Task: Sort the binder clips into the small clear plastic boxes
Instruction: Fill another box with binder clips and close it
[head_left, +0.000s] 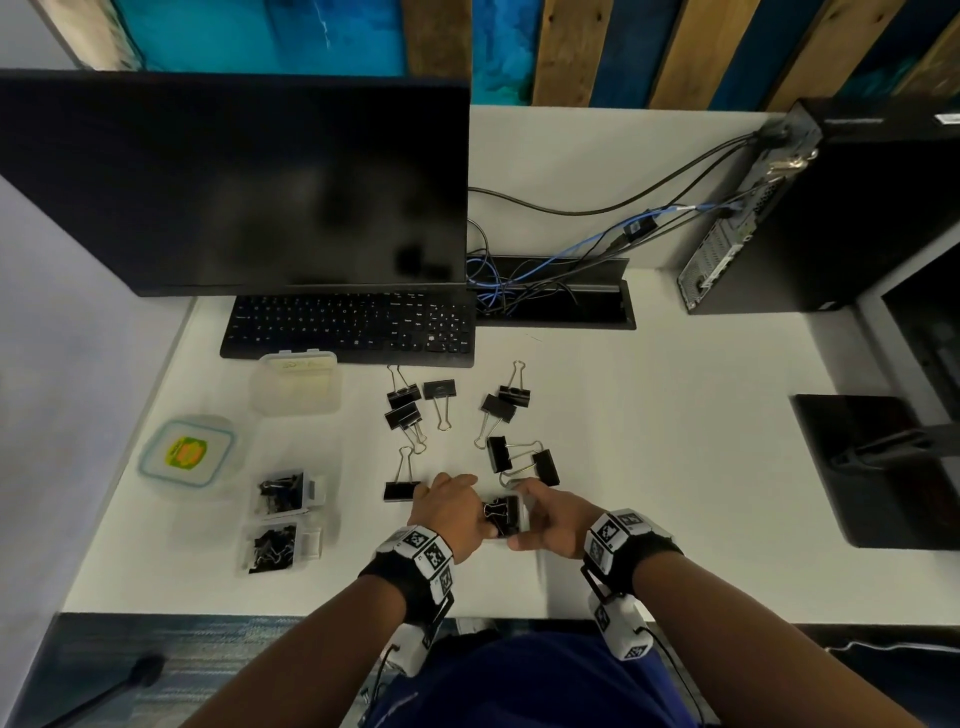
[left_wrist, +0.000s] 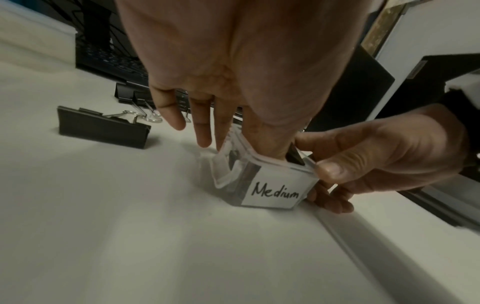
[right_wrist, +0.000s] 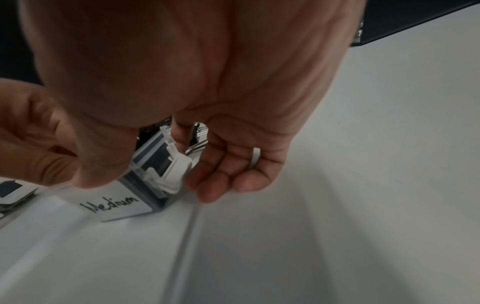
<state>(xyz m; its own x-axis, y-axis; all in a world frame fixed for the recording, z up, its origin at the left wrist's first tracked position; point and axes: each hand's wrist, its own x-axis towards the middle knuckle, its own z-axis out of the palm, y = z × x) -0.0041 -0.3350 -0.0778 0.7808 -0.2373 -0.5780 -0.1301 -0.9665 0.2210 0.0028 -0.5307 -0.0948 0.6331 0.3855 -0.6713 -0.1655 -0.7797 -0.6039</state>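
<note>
Binder clips (head_left: 503, 514) fill a small clear box (left_wrist: 262, 181) labelled "Medium", which stands on the white desk (head_left: 649, 467) near its front edge, between both hands. The left hand (head_left: 451, 512) has its thumb down inside the open top, pressing on the clips, the other fingers (left_wrist: 201, 123) straight and spread over the box's far side. The right hand (head_left: 550, 517) pinches the box's corner between thumb and curled fingers (its white latch (right_wrist: 172, 172) hangs loose at the side).

Loose large clips (head_left: 447, 397) lie scattered on the desk beyond the hands, one (head_left: 401, 491) just beside the left hand. Two more small boxes (head_left: 283, 493) of clips sit to the left, their lids open, near a round-cornered container with a yellow label (head_left: 187, 454) and a frosted tub (head_left: 296, 382). A black keyboard (head_left: 348, 327) and dark monitor (head_left: 234, 182) stand behind, a cable tray (head_left: 556, 296) with blue and black leads beside them, and a computer tower (head_left: 810, 208) at the far right.

Bare desk lies to the right of the hands, up to a black monitor base (head_left: 872, 467). A seam in the desktop (right_wrist: 187, 230) runs under the box.

Hands cover most of the box from above, so how full it is cannot be judged. The left boxes' labels are unreadable.
</note>
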